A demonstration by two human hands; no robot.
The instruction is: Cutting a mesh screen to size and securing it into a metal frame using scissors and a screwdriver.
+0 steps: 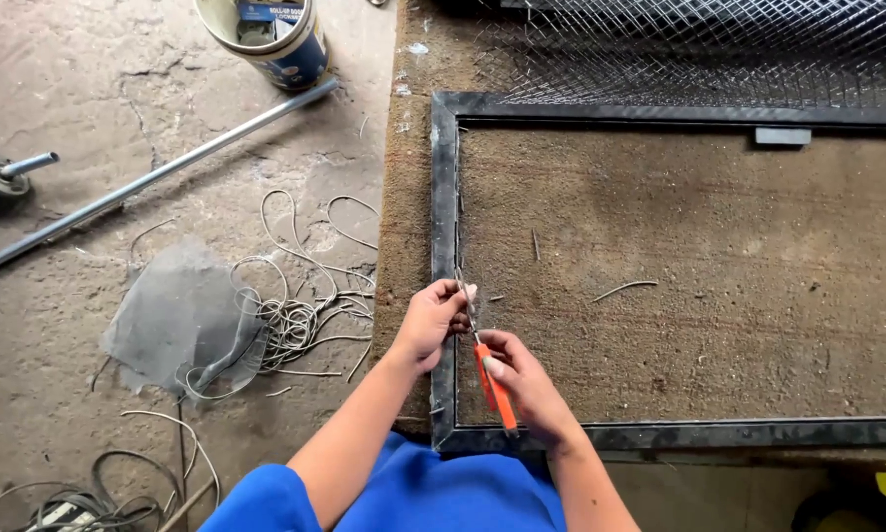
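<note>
An orange-handled cutter is held over the left bar of a black metal frame, near the frame's lower left corner; the right hand is closed in a firm grip around its handle; its slim blade is pointed up toward the left hand, whose fingers are pinched together on something thin at the bar, too small to tell; the frame is laid on a brown mat; wire mesh is seen beyond it; cut strips, a grey mesh scrap, a metal rod and a can are scattered on the concrete floor.
</note>
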